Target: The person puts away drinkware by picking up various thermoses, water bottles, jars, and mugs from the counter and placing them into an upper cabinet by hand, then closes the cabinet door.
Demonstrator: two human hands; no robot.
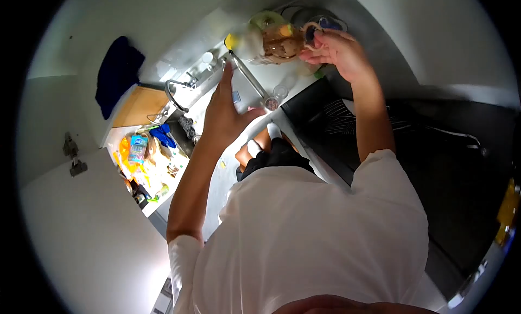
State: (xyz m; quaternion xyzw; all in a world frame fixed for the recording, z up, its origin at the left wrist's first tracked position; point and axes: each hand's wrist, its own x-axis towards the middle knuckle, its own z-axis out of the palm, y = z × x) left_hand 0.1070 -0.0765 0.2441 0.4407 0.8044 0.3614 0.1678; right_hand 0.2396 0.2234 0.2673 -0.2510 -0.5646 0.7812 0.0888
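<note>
My left hand (225, 116) is raised over the left side of the counter, fingers stretched out and thumb apart, with nothing in it. Beneath it run the sink edge and a metal tube with a yellow end (229, 42). Up at the right, the fingers of my right hand (342, 53) close at the ring-shaped edge of a see-through amber container (279, 45). The container is blurred, so its exact kind is unclear. A small clear cup (280, 91) and a round container with speckled contents (272, 103) stand below, near the counter's front edge.
A curved faucet (175, 94) rises at the sink. Colourful packets (138, 148) and bags crowd the left counter. Dark blue cloth (116, 75) hangs on the wall above a wooden board (140, 107). A large black surface (429, 167) lies at the right.
</note>
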